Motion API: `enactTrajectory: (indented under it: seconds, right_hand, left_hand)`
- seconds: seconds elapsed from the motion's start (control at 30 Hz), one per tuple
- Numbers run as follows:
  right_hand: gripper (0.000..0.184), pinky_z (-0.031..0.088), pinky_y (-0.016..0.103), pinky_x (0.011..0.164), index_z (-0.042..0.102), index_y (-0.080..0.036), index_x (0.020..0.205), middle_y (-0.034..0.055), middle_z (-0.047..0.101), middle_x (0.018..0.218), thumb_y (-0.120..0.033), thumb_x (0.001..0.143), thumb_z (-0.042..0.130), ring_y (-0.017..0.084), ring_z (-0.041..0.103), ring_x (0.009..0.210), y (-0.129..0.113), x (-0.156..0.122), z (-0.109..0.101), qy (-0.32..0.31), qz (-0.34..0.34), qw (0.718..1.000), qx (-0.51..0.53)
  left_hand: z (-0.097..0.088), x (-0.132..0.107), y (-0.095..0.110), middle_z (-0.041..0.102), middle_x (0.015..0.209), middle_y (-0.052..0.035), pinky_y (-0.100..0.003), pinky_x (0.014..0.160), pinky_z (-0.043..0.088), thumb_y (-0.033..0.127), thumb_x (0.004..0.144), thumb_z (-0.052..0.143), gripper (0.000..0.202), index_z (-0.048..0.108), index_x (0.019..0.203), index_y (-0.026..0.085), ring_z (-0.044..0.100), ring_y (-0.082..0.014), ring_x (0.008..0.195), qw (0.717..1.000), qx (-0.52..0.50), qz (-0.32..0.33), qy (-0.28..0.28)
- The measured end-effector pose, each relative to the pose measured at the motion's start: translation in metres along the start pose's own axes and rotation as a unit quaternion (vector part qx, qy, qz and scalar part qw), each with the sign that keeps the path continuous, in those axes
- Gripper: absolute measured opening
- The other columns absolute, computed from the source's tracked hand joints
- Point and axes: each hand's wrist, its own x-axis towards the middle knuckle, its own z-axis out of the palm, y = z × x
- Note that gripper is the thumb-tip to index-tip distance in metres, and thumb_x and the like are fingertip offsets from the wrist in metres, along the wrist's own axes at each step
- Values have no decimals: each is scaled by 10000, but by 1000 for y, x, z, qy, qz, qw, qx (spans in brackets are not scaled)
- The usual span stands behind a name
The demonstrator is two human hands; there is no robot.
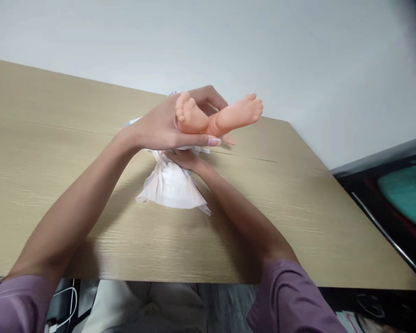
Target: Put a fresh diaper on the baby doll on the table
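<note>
My left hand (162, 122) is wrapped round the legs of a baby doll (237, 113), holding them raised with both feet toward me. Its thumb lies along the near side of the ankles. Below the legs, my right hand (183, 159) is closed at the narrow middle of a white diaper (175, 187), its fingertips largely hidden. The diaper's near end spreads out on the table, and a small white tab sticks out right of my hand. My left hand covers most of the doll's body.
The wooden table (72, 185) reaches back to a pale wall (208, 41). A black-framed screen (405, 194) stands along the right edge. A white cable (71, 305) hangs under the front edge at left.
</note>
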Motion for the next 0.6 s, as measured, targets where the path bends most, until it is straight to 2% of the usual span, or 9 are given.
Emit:
enactTrajectory:
  seconds: [0.07, 0.13, 0.2, 0.27, 0.33, 0.4, 0.43, 0.5, 0.6]
  right_hand:
    - [404, 452, 571, 1352, 671, -235, 1536, 100, 703, 1611, -397, 1178, 577, 340, 586, 1568, -5, -18, -12, -23, -3, 1000, 10]
    - [430, 457, 561, 1347, 692, -200, 1511, 127, 704, 1604, -435, 1203, 505, 349, 578, 1581, -13, -47, -27, -36, -9, 999, 20]
    - [454, 483, 600, 1311, 768, -203, 1379, 135, 782, 1470, -506, 1207, 476, 375, 638, 1515, -23, -82, -42, -19, 6, 1000, 15]
    - [444, 545, 621, 1229, 801, -243, 1289, 120, 833, 1341, -563, 1185, 512, 388, 721, 1390, -34, -116, -51, 45, 48, 998, -6]
    - [455, 584, 618, 1177, 762, -252, 1370, 135, 825, 1358, -609, 1132, 611, 395, 749, 1330, -44, -139, -52, 141, 58, 988, -21]
    - [589, 585, 610, 1196, 660, -230, 1521, 176, 761, 1492, -614, 1076, 703, 401, 717, 1392, -52, -150, -47, 215, 8, 976, -20]
    - [640, 579, 597, 1219, 607, -225, 1579, 187, 719, 1559, -589, 1066, 724, 395, 688, 1444, -56, -152, -44, 230, -27, 973, -16]
    - [666, 561, 566, 1265, 518, -235, 1664, 178, 650, 1653, -478, 1076, 715, 366, 632, 1528, -61, -151, -40, 222, -82, 972, -6]
    - [666, 542, 545, 1297, 476, -246, 1716, 152, 648, 1660, -297, 1075, 652, 336, 619, 1549, -65, -149, -46, 188, -92, 978, 3]
  left_hand:
    - [1, -4, -2, 809, 1246, -49, -371, 960, 622, 376, 945, 925, 402, 744, 1270, 224, 779, -260, 1188, 1000, 3, 0, 0]
    - [4, -10, -4, 810, 1260, -63, -386, 991, 622, 393, 931, 944, 413, 761, 1262, 227, 774, -262, 1183, 1000, 11, -4, 5]
    - [8, -19, -7, 804, 1290, -75, -406, 1030, 617, 428, 914, 962, 452, 770, 1275, 234, 764, -267, 1193, 1000, 23, -11, 7]
    - [15, -29, -10, 803, 1293, -83, -419, 1040, 613, 469, 903, 969, 493, 774, 1292, 238, 756, -273, 1193, 999, 34, -21, 3]
    - [23, -40, -12, 810, 1273, -84, -420, 1022, 610, 496, 894, 970, 506, 780, 1289, 243, 756, -274, 1173, 999, 46, -24, -5]
    - [31, -49, -14, 818, 1253, -81, -412, 996, 605, 504, 895, 965, 501, 782, 1287, 252, 759, -267, 1140, 998, 58, -29, -8]
    - [35, -53, -13, 820, 1256, -81, -410, 999, 601, 499, 896, 963, 497, 782, 1289, 254, 761, -264, 1139, 998, 60, -27, -10]
    - [40, -60, -11, 821, 1288, -92, -417, 1040, 596, 487, 903, 956, 479, 780, 1283, 253, 764, -269, 1178, 998, 57, -18, -9]
    - [37, -74, -5, 797, 1393, -119, -455, 1149, 575, 488, 939, 913, 472, 765, 1322, 255, 744, -298, 1308, 998, 62, -15, -9]
